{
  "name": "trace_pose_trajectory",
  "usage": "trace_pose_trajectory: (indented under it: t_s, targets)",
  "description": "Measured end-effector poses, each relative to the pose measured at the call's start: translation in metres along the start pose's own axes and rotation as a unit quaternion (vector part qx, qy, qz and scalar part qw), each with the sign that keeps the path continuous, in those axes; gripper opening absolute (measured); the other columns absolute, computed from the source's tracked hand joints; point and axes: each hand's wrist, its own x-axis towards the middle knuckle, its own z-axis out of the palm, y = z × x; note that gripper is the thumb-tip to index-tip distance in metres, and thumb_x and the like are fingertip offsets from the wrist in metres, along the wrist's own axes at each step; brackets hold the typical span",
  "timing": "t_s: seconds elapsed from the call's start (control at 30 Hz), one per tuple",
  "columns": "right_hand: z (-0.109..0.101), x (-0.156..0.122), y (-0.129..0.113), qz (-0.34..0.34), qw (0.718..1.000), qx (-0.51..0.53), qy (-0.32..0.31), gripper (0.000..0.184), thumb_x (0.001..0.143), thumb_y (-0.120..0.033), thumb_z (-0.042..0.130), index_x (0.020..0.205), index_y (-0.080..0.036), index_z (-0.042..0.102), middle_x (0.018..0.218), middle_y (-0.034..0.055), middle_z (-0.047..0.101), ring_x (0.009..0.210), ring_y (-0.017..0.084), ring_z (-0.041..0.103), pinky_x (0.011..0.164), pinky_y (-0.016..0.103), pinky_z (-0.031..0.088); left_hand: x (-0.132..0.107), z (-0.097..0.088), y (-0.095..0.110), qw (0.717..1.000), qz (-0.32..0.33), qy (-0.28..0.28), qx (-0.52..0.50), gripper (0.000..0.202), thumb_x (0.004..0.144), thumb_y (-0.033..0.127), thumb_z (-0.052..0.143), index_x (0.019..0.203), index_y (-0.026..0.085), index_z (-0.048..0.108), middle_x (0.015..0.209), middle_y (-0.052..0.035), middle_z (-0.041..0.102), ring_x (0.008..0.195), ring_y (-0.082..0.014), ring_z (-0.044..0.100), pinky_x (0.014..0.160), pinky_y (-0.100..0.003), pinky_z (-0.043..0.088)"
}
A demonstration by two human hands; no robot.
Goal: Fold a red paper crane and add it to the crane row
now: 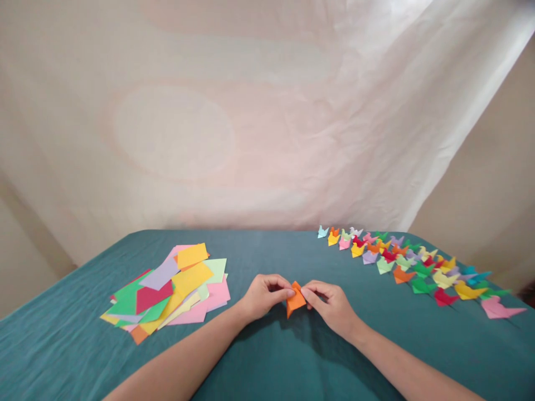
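Observation:
A small piece of folded orange paper (pixel 296 301) is held between my two hands, just above the table near its middle. My left hand (pixel 267 296) pinches its left edge between thumb and fingers. On the other side, my right hand (pixel 330 303) pinches the paper's right edge. One pointed corner of the paper hangs downward. My fingertips cover parts of both edges, so the folds there are hidden.
To the left lies a loose pile of coloured paper sheets (pixel 154 295). Several folded paper birds (pixel 422 269) stand in rows along the right side of the table (pixel 267 250). A pale cloth (pixel 267 122) hangs behind the table.

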Motion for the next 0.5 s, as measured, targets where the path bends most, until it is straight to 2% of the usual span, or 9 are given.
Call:
trace_pose_trajectory:
  t_s: [0.13,0.3,0.5]
  targets:
    - [0.0006,-0.0007,0.0005,-0.016,1.000,0.004,-0.002,0.025,0.088,-0.033,0.049,0.077,-0.017,0.065,0.069,0.0009,0.059,0.061,0.012,0.053,0.060,0.024,0.042,-0.0002,0.0004,0.0002,1.000,-0.004,0.002,-0.022,0.021,0.074,0.032,0.069,0.077,0.011,0.068,0.078,-0.0059,0.068,0.070,-0.0138,0.059,0.068,-0.024,0.045]
    - [0.0034,-0.0011,0.0039,-0.031,0.999,0.005,0.028,0.014,0.082,-0.031,0.058,0.085,-0.018,0.063,0.079,0.0018,0.060,0.066,0.013,0.054,0.063,0.024,0.044,0.0000,0.0008,-0.0013,0.999,-0.003,0.008,-0.034,0.022,0.074,0.033,0.069,0.078,0.011,0.068,0.079,-0.0059,0.068,0.071,-0.0144,0.060,0.070,-0.024,0.046]
    - [0.0039,0.0001,0.0055,-0.056,0.998,0.001,0.042,0.011,0.080,-0.029,0.060,0.084,-0.018,0.061,0.083,0.0026,0.059,0.067,0.012,0.053,0.062,0.024,0.045,0.0000,0.0005,-0.0036,1.000,-0.005,0.023,-0.011,0.023,0.074,0.034,0.069,0.080,0.011,0.068,0.077,-0.0058,0.068,0.069,-0.0145,0.060,0.068,-0.024,0.046]
